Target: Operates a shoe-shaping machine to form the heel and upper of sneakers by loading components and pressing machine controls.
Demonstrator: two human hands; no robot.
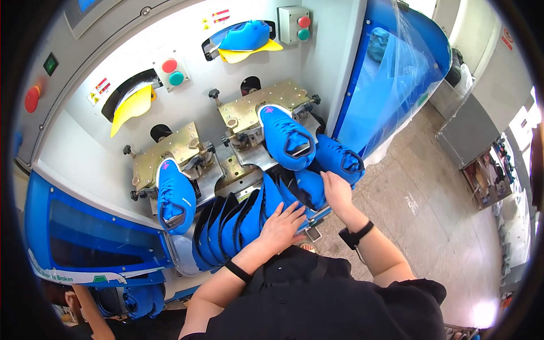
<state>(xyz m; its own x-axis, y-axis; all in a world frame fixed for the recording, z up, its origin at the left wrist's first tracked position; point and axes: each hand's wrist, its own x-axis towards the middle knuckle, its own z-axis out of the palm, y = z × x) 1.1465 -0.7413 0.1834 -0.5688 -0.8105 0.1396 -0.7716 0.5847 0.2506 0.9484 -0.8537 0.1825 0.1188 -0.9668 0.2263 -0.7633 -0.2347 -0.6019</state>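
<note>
A row of blue shoe uppers (pixel 229 233) with black linings stands nested along the machine's front edge. My left hand (pixel 281 228) lies with spread fingers on the right part of this row. At its right end my right hand (pixel 336 192) is closed at the edge of a blue shoe upper (pixel 311 187); the thumb is hidden. Just beyond it sits a laced blue shoe (pixel 340 161). Another laced blue shoe (pixel 286 137) rests toe-up against the right metal fixture (pixel 264 102), and a third blue shoe (pixel 176 196) against the left fixture (pixel 165 160).
Two slots in the white back wall hold a blue and yellow moulded piece (pixel 247 41) and a yellow one (pixel 131 111). Red and green buttons (pixel 172 72) are beside them. Blue-framed doors (pixel 391 73) flank the machine. At lower left another person's arm (pixel 93 311) shows near more blue uppers.
</note>
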